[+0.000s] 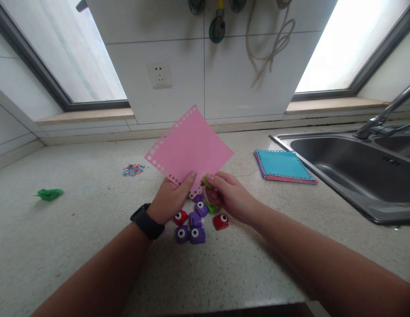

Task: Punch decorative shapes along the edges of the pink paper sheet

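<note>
Pink sheet [198,145] is held up over the middle of the tabletop [92,246], tilted, holes punched along two edges. Starting from the front edge there's a cluster of punches: I count 5 purple punches [197,236] (one's partly hidden by the paper), 2 red punches [221,221] and 1 loose green punch [212,207] partly behind the right hand. Left hand [173,196], with a black watch [147,221] on the wrist, has its fingers pinching the sheet near its closest corner, thumb on top. Right hand [229,193] has its fingers wrapped around another green punch [206,179], right by that same corner.

Toward the left edge there's 1 crumpled green thing [50,194], can't tell what, and farther back 1 pile of confetti [133,170]. Over right, 1 stack of punched sheets [284,165], blue on top, too tight to count, lies just beside the sink [340,176]. That's got 2 basins, slots in the closer one's wall. Past the rear edge: 1 wall outlet [160,75] and 2 windows [346,48].
</note>
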Demonstrator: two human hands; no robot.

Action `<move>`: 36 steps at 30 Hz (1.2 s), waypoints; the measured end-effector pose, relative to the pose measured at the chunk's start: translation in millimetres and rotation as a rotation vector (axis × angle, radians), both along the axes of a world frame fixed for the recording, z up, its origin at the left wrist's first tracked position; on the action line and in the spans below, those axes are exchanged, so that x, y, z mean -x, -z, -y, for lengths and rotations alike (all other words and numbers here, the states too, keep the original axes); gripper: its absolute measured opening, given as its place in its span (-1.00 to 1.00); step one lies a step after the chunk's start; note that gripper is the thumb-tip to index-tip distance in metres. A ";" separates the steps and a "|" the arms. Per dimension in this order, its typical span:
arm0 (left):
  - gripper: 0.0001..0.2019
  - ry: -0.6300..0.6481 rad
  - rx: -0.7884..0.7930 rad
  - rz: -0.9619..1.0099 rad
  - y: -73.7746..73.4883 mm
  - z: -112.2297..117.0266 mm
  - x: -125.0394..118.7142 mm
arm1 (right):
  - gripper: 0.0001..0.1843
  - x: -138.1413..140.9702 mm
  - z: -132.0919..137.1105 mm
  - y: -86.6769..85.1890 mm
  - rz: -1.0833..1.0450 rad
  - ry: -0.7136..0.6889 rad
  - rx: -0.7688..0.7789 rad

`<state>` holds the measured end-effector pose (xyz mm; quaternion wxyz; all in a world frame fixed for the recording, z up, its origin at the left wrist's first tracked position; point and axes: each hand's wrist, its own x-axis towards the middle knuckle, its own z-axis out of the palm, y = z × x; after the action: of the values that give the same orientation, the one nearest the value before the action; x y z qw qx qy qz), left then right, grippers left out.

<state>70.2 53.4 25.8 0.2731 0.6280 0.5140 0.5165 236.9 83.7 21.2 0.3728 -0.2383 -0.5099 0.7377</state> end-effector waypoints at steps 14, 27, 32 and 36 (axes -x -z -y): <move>-0.71 0.004 -0.004 -0.025 1.0 0.1 -0.1 | -0.64 0.6 1.0 -0.4 0.000 -0.017 0.005; -0.69 -0.024 -0.028 -0.061 1.0 0.8 0.4 | -0.65 0.6 1.7 -1.5 -0.001 -0.034 -0.019; -0.71 -0.015 -0.015 -0.042 0.7 1.1 0.1 | -0.62 0.6 2.5 -3.3 0.019 -0.033 -0.020; -0.72 -0.017 -0.017 -0.037 0.8 0.7 -0.1 | -0.62 0.4 2.6 -4.4 0.024 -0.030 -0.014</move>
<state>70.3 52.7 25.1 0.2541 0.6353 0.5198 0.5115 236.5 81.1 25.6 0.3572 -0.2368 -0.5232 0.7367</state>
